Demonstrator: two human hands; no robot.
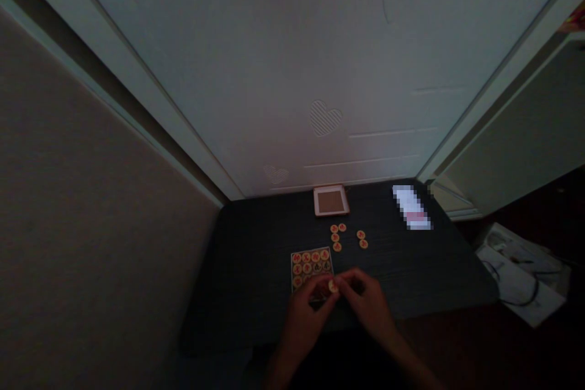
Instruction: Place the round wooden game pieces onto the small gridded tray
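A round wooden Chinese chess piece (333, 286) with a red character is pinched between the fingertips of my left hand (307, 308) and my right hand (365, 297). Both hands are closed, thumbs and fingers meeting at the disc. Below them lies a shallow square box (291, 263) with rows of similar pieces, most with red characters and a couple with dark ones. My left hand hides its near right part. Beyond the hands, a group of loose pieces (335, 237) and a separate pair (362, 239) lie flat on the dark table (256, 268).
A pale-rimmed box lid or tray (331, 202) sits at the table's back against the white panel (274, 85). A blurred, bright phone-like object (412, 207) lies at the back right. On the floor at right stands a white box (525, 280) with a dark cord.
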